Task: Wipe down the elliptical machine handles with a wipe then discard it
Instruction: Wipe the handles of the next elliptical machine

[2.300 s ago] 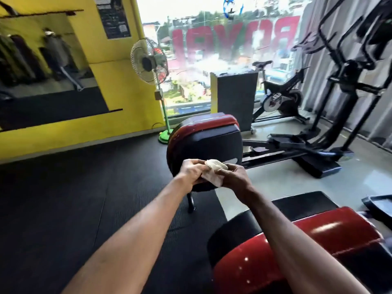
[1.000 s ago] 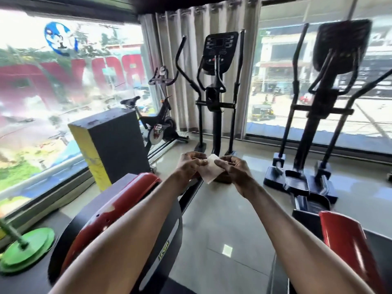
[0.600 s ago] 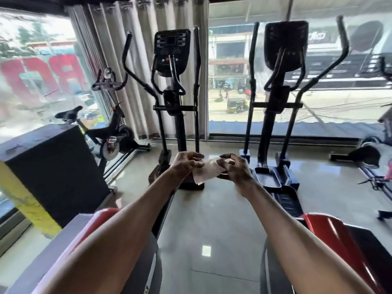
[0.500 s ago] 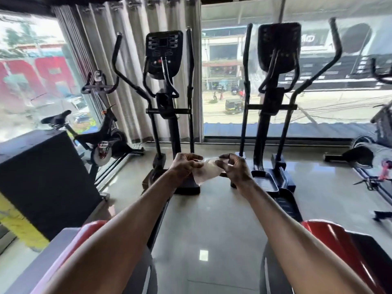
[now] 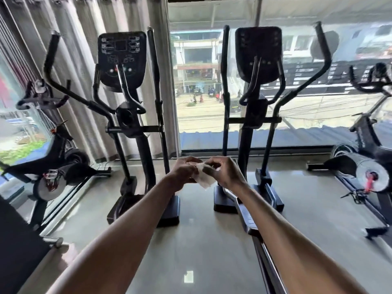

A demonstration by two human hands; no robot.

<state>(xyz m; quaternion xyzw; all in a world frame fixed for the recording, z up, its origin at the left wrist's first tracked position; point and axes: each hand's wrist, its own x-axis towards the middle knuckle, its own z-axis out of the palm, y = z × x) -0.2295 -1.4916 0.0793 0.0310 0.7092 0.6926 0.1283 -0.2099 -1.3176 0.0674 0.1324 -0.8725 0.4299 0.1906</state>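
I count two machines for the job. The left elliptical [image 5: 125,115] stands at 11 o'clock and the right elliptical [image 5: 254,115] at 1 o'clock, side by side. Each carries a dark console and two long black handles [image 5: 154,64] rising past it. There are also two exercise bikes, the left bike [image 5: 53,149] at 9 o'clock and the right bike [image 5: 364,162] at 3 o'clock. I see one wipe and two bare forearms reaching forward.

The floor [image 5: 201,240] is pale, glossy tile that catches a small bright reflection near 6 o'clock. This is a gym room fronted by a large window [image 5: 199,102] that looks down on a sunlit street. A grey pleated curtain [image 5: 80,60] hangs behind the left elliptical.

The wipe [image 5: 204,180] is small, thin and white. It is rumpled, with one corner drooping below the fingers. It sits in mid-air at the centre of my view, in front of the gap between the two ellipticals and touching neither. My left hand [image 5: 183,172] pinches its left edge with curled fingers, and my right hand [image 5: 224,171] pinches the other edge the same way. The two hands are close together, almost knuckle to knuckle.
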